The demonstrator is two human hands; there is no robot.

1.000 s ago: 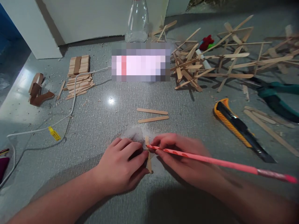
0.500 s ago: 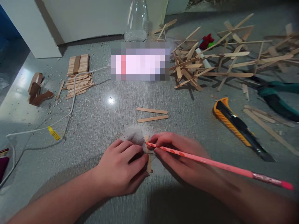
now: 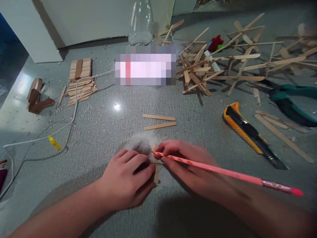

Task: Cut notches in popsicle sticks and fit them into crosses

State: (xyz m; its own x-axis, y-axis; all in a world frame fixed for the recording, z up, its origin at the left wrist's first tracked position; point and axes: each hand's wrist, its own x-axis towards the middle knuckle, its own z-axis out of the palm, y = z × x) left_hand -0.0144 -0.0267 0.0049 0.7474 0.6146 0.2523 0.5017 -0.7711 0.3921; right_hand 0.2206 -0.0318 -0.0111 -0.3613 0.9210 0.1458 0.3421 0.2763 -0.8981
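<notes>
A pink pencil (image 3: 215, 168) is pinched in my right hand (image 3: 188, 162), its dark tip touching a wooden popsicle stick (image 3: 156, 170) near the stick's far end. The stick lies lengthwise away from me, between my hands. My left hand (image 3: 131, 177) rests against its left side with bent fingers, thumb and forefinger at the stick's edge; part of the stick is hidden. A thin dark line or object crosses the stick between the hands, too fine to name. Just beyond lie two loose popsicle sticks (image 3: 159, 126). A whitish, dusty patch (image 3: 138, 142) spreads by my left fingertips.
At right lie a yellow utility knife (image 3: 244, 132), green-handled pliers (image 3: 289, 102) and crossed stick assemblies (image 3: 198, 69). A stick bundle (image 3: 80, 69), brown strip (image 3: 36, 96) and white cable (image 3: 75, 112) are at left. A glass bottle (image 3: 140, 26) stands behind a blurred rectangle.
The whole view has shifted slightly, with things appearing a little further left. Both hands, the pencil and the popsicle stick keep nearly the same places relative to each other.
</notes>
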